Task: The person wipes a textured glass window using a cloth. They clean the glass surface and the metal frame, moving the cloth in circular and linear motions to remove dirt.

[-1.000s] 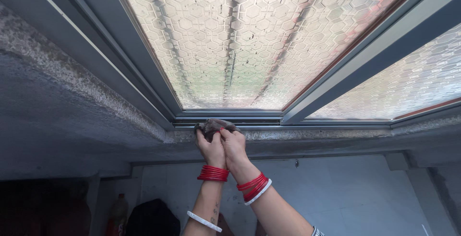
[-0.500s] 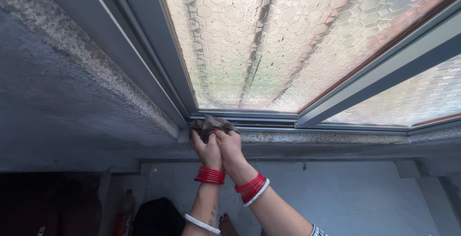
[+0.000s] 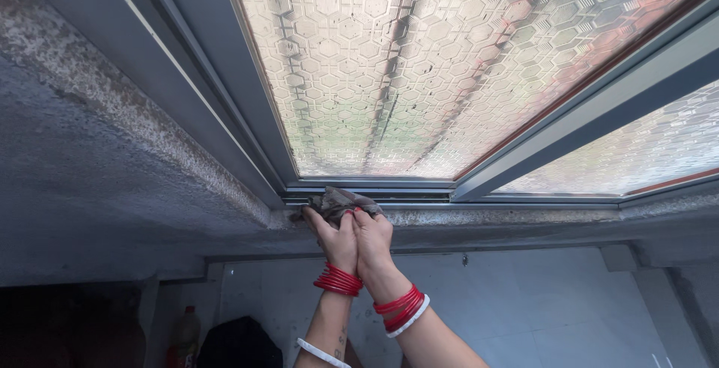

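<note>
Fingers [image 3: 358, 217] of both hands are clenched on a dark grey cloth [image 3: 337, 202], bunched and pressed into the bottom track of the window frame [image 3: 374, 188], close to its left corner. Left hand [image 3: 333, 241] and right hand [image 3: 372, 239] sit side by side, touching, palms toward the wall, thumbs under the cloth. Red bangles [image 3: 338, 280] ring both wrists; a white bangle sits lower on each arm.

Change noted: against the picture half a second back, the hands and cloth sit slightly further right along the track, away from the corner. A second ago they were again near this spot. Judgement: a short back-and-forth rub along the same stretch of track, not a long sweep. Cloth stays wadded, same grip throughout; no re-fold seen.

Surroundings: patterned frosted glass [image 3: 419, 68] above the track, a second pane to the right behind a grey upright. Rough, speckled concrete ledge [image 3: 524, 214] runs just below the track; its surface looks grimy. Below, a pale wall, a dark bag [image 3: 228, 342] and a bottle [image 3: 178, 338] on the floor at lower left.
</note>
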